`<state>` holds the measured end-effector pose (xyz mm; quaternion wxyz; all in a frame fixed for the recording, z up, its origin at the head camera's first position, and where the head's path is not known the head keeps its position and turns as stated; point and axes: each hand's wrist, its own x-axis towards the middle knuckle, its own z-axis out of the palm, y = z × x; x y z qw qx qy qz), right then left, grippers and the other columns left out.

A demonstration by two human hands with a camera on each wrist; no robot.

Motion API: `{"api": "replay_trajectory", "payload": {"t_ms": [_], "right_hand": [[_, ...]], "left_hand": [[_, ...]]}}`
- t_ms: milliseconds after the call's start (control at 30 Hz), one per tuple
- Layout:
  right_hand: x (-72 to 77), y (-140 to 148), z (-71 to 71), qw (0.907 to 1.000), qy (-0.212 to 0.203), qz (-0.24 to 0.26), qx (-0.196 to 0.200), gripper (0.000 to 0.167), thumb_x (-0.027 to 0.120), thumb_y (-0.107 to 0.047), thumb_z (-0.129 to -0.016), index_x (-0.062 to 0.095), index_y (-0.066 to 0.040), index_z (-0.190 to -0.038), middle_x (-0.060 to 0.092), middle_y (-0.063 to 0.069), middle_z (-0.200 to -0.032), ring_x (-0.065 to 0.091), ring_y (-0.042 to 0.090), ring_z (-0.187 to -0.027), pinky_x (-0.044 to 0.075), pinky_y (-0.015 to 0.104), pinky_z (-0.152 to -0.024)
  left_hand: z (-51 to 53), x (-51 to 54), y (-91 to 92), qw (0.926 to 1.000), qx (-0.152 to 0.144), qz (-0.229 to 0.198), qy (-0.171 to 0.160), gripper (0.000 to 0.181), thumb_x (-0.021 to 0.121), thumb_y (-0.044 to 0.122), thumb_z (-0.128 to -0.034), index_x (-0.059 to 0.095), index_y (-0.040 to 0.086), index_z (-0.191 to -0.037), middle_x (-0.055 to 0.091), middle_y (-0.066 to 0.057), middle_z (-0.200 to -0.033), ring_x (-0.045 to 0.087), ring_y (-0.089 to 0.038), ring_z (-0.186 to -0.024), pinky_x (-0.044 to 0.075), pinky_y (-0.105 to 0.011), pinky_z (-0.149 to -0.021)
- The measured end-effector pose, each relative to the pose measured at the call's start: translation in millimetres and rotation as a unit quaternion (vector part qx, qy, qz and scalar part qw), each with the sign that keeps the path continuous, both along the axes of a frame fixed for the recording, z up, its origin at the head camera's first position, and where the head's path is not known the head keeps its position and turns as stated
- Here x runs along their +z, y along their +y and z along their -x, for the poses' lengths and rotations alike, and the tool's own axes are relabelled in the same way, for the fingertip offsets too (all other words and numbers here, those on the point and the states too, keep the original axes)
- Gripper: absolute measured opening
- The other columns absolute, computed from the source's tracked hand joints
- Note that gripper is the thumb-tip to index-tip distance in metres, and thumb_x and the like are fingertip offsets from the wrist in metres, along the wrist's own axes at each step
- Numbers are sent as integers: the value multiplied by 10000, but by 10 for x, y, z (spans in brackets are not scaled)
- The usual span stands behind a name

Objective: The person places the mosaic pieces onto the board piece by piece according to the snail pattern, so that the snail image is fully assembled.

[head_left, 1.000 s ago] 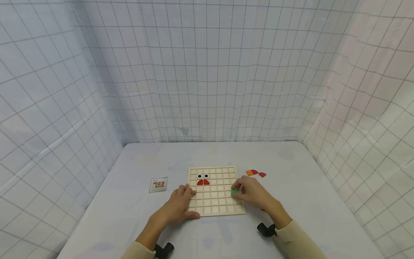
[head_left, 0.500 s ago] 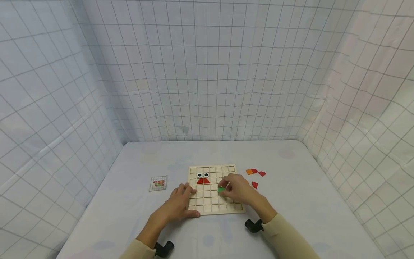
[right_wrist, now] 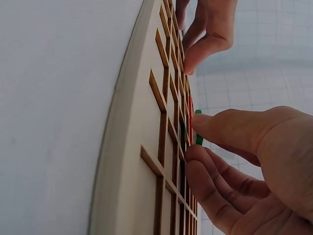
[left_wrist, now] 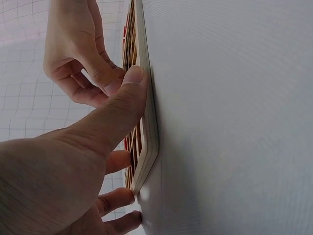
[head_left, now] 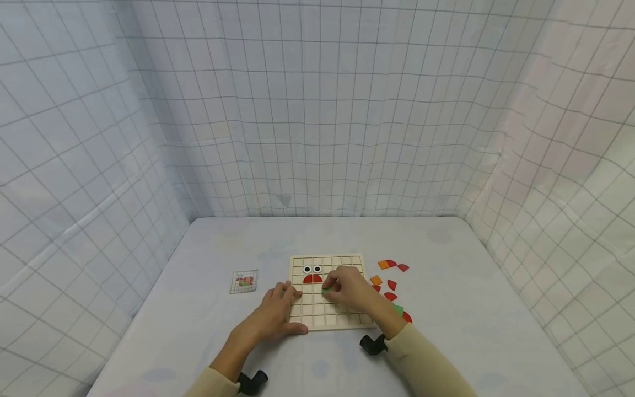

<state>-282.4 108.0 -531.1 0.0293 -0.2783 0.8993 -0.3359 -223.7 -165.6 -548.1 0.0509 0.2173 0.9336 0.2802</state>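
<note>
A pale wooden grid board [head_left: 317, 321] lies on the table. Two eye pieces [head_left: 312, 269] sit in its cells, with two red pieces [head_left: 312, 279] just below them. My right hand [head_left: 349, 289] pinches a green piece [head_left: 325, 290] over the board's middle; in the right wrist view the green piece [right_wrist: 199, 128] shows between thumb and fingertips, close above the grid. My left hand [head_left: 273, 315] rests on the board's left side, its thumb along the near edge, as the left wrist view also shows for the left hand [left_wrist: 83, 132].
A small picture card [head_left: 243, 282] lies left of the board. To the right are loose red pieces [head_left: 390, 296], orange pieces [head_left: 376, 280] and a green piece [head_left: 398, 309], partly behind the right forearm. White grid-lined curtains [head_left: 317, 110] stand behind and at both sides.
My right hand has moved left across the board with the green piece, from its right edge to the middle. More loose pieces are uncovered on the right. My left hand has stayed in place.
</note>
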Motion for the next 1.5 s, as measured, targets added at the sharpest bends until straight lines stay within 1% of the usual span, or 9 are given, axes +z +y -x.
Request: {"api": "replay_trajectory", "payload": {"t_ms": [200,333,600,867,1133,1233,1267,1433,1500], "right_hand": [[-13,-53,12,9998,123,26,-151,60,884,-77,-1027,903,-104,-1077,800,-5,-1024,685,104,-921,602,255,-820],[17,-72,2,9996,234,-21,-155,75,864,-43,-1033,921,-73,-1074,808,29,-1037,693,138,-961,603,280,-840],[14,-106,6,9995,214,-104,-193,94,854,-14,-1032,929,-55,-1071,804,54,-1051,688,159,-977,602,291,-845],[26,-182,35,9994,224,-160,-205,106,851,9,-1029,929,-51,-1065,805,70,-1076,720,183,-1007,643,324,-883],[-55,-236,113,9990,453,11,-9,88,845,-18,-1036,930,-44,-1041,781,44,-1041,667,110,-953,615,285,-843],[-62,-267,110,9992,385,-21,-127,90,847,-31,-1046,933,-58,-1044,778,35,-1043,660,104,-953,598,267,-846],[19,-303,50,9995,205,-63,-251,101,845,8,-1033,929,-45,-1051,776,45,-1046,656,106,-951,599,272,-847],[10,-315,36,9991,159,-171,-360,94,859,-4,-1032,930,-64,-1043,773,33,-1048,661,121,-962,595,270,-860],[9,-313,26,9990,149,-230,-360,92,859,-11,-1033,930,-70,-1044,771,26,-1046,658,117,-962,596,268,-861]], "left_hand": [[52,-125,5,9996,220,-8,-195,894,992,581,-879,606,89,-1517,428,-378,-1716,458,-662,-1570,465,-812,-1249],[12,2,35,9995,181,41,-274,882,999,531,-894,586,66,-1519,417,-386,-1714,457,-668,-1558,456,-823,-1248],[42,-104,8,9998,148,25,-109,904,966,617,-896,573,96,-1521,420,-393,-1709,459,-678,-1549,458,-830,-1238],[-27,70,20,9998,43,-50,-162,883,990,534,-904,572,55,-1517,425,-410,-1692,463,-694,-1531,448,-848,-1227],[48,-109,-21,9997,-23,37,246,893,942,650,-903,568,112,-1509,454,-382,-1662,487,-680,-1513,500,-826,-1182],[61,-94,-26,9999,-49,-1,163,905,942,646,-905,568,97,-1519,446,-386,-1673,471,-687,-1525,484,-831,-1195],[73,-119,-33,9998,-39,-7,191,906,941,653,-900,574,102,-1519,448,-386,-1673,474,-684,-1528,490,-828,-1192],[103,-179,-44,10000,-1,-31,90,914,938,663,-903,578,106,-1532,425,-405,-1701,454,-702,-1547,487,-837,-1194],[89,-152,-36,10000,6,-50,-8,912,940,652,-909,572,99,-1533,414,-409,-1711,446,-707,-1548,477,-842,-1201]]}}
